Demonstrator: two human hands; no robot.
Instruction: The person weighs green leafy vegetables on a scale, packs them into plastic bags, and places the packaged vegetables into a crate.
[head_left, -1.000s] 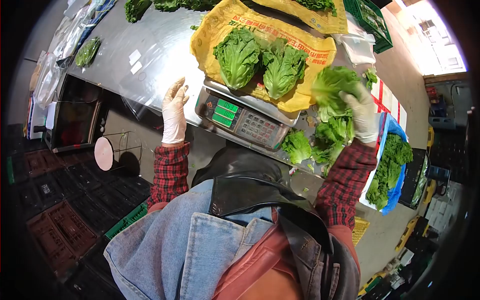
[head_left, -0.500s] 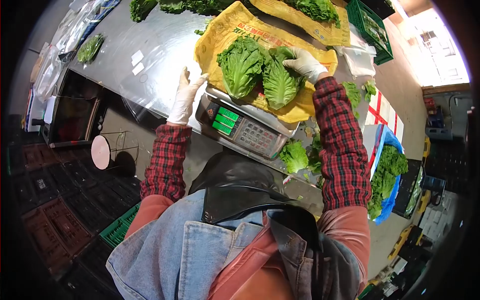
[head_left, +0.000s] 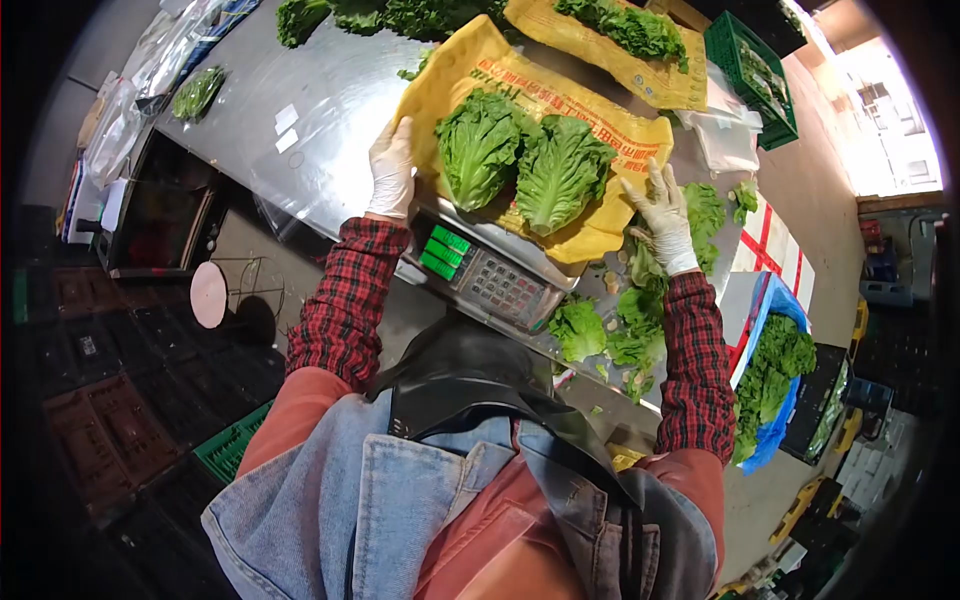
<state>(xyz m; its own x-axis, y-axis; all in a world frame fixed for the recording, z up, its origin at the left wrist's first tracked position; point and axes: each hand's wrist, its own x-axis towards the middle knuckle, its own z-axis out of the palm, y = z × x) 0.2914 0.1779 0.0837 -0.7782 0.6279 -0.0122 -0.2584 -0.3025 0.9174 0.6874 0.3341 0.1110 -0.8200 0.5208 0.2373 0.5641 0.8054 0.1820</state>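
Two green lettuce heads, one on the left [head_left: 480, 148] and one on the right [head_left: 563, 172], lie side by side on a yellow printed sack [head_left: 600, 232]. Beneath the sack is a scale [head_left: 492, 283] with lit green displays. My left hand [head_left: 392, 170], in a white glove, is at the sack's left edge; its fingers point up and nothing shows in them. My right hand [head_left: 662, 215], also gloved, is spread and empty just right of the sack, above loose lettuce leaves [head_left: 640, 312].
More greens lie on another yellow sack [head_left: 655, 88] at the back. A green crate [head_left: 790, 120] stands at the back right. Beside my right arm are a white box with red tape [head_left: 775, 240] and a blue bag [head_left: 775, 425] of greens. A round stool [head_left: 209, 296] is at left.
My right hand has let go of the right lettuce head and moved right, off the sack. My left hand has moved right to the sack's edge.
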